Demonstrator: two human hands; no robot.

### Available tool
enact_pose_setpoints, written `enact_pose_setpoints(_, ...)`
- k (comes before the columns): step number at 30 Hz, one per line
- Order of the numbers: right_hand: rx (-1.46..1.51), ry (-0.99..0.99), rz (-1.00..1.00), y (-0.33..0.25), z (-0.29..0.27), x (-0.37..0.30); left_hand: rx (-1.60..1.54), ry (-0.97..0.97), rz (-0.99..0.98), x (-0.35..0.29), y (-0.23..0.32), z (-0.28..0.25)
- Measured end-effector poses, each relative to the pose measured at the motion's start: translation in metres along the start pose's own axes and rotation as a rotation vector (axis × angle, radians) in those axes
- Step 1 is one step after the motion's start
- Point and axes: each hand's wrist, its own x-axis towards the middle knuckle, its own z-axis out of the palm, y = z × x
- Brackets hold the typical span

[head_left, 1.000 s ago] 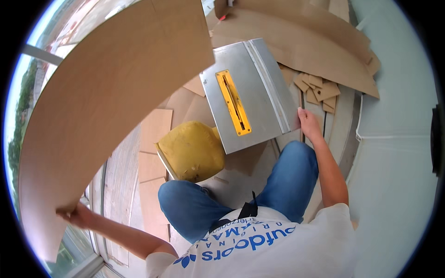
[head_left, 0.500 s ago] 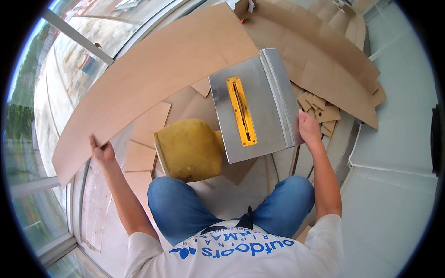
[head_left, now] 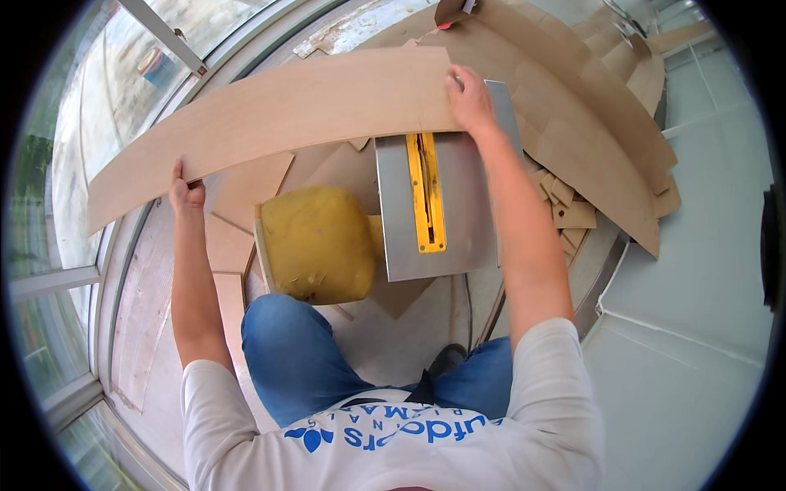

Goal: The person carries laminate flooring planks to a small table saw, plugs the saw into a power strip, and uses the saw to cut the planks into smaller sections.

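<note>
A long brown wooden board (head_left: 286,114) stretches from far left to the far part of a small table saw's metal top (head_left: 467,204). My left hand (head_left: 187,188) grips its near edge from below, thumb raised. At its right end my right hand (head_left: 470,100) closes round the corner of the board. The board covers the far end of the saw's yellow slotted insert (head_left: 427,204). My right forearm hides much of the metal fence (head_left: 502,110) along the right side of the top.
The saw's dusty yellow housing (head_left: 315,245) stands left of its top, close to my knee. Large cardboard sheets (head_left: 565,123) lie beyond, with small wood offcuts (head_left: 573,214) at the right. More flat boards (head_left: 225,245) rest on the floor near the window frame (head_left: 106,303).
My right hand has left the right edge of the saw top and taken hold of the board's right end. The board's far edge has come nearer, and my left hand has shifted slightly.
</note>
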Motion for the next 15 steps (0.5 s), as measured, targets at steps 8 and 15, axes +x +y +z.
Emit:
enact_pose_setpoints(8, -0.242, -0.032, -0.127, -0.008, 0.026, -0.02, 0.036, 0.014, 0.0, 0.009, 0.001, -0.023)
enact_pose_setpoints(15, -0.268, -0.074, -0.044, 0.003, 0.021, -0.01, 0.103, 0.13, 0.006, -0.015, -0.026, 0.012)
